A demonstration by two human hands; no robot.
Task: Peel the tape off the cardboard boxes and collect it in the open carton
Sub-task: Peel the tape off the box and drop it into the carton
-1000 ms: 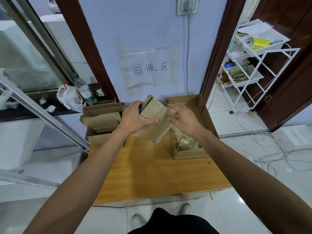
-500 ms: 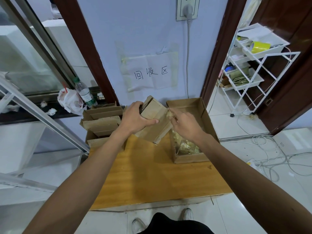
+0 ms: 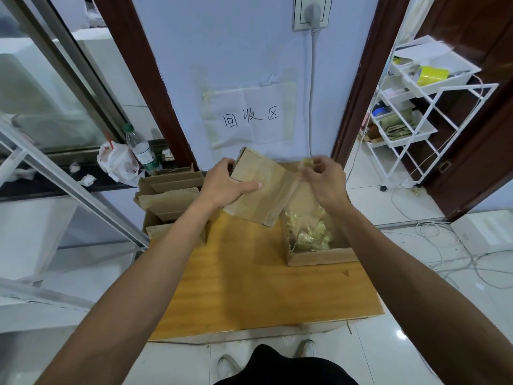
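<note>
Peeling step: left hand (image 3: 227, 184) grips box (image 3: 261, 187); right hand (image 3: 322, 176) pinches tape (image 3: 306, 163) above carton (image 3: 319, 258). Next, likely: pull free, drop in.

Background only, clock positions from frame centre.
Wooden bench (image 3: 249, 287) in the middle. 12: handwritten paper sign (image 3: 249, 118) taped to the wall, with a wall socket (image 3: 312, 9) above it and a grey cable (image 3: 312, 93) hanging down beside the sign. 10: green-capped water bottle (image 3: 143, 154) upright on a dark ledge, touching a white plastic bag (image 3: 116, 162), paper scraps (image 3: 87, 179) nearby. 2: white wire rack (image 3: 416, 112) with a yellow roll (image 3: 431, 75) in its top tray. 3: loose white cables (image 3: 444, 245) on the floor tiles. 6: shoe (image 3: 308, 348) under the bench edge.
</note>
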